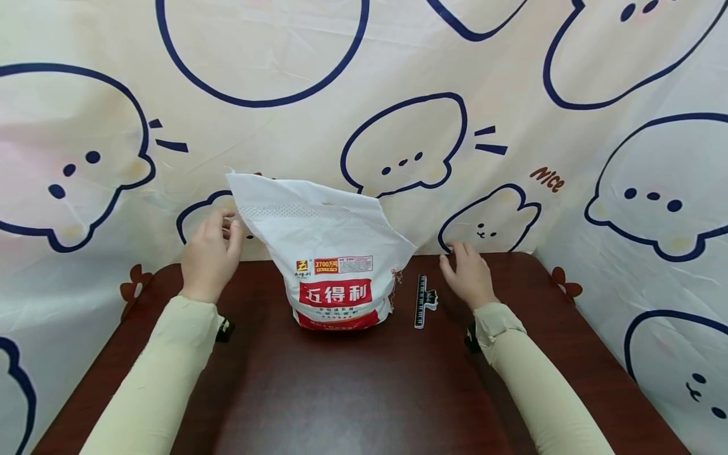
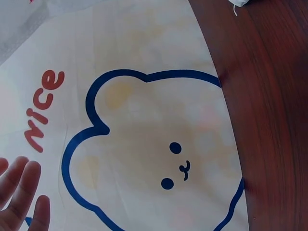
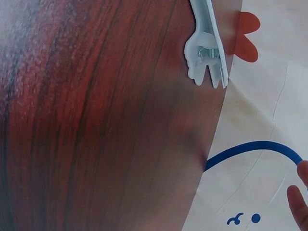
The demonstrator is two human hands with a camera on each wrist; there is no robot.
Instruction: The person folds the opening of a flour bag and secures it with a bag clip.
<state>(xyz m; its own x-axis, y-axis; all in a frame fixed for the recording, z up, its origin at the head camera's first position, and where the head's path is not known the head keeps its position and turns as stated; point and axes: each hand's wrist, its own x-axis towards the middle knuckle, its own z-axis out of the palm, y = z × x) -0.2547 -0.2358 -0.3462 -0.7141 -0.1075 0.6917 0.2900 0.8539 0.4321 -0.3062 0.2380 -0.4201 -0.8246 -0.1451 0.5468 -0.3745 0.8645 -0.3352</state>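
Observation:
A white woven flour bag (image 1: pixel 335 253) with red and yellow print stands upright on the table, its wide top flattened and leaning to the left. Beside the bag's upper left corner hovers my left hand (image 1: pixel 212 256), fingers loosely bent and apart from it. The left wrist view shows spread fingertips (image 2: pixel 29 187) with nothing between them. To the right of the bag lies a black-and-white sealing clip (image 1: pixel 423 301); its pale jaw end shows in the right wrist view. Just right of that clip, my right hand (image 1: pixel 469 275) is relaxed and holds nothing.
The dark reddish-brown wooden table (image 1: pixel 352 392) has rounded far corners. A pale cloth (image 1: pixel 284 139) with blue-outlined cartoon faces hangs behind it and along both sides, close to the table's edges. Loose threads hang at the bag's right side.

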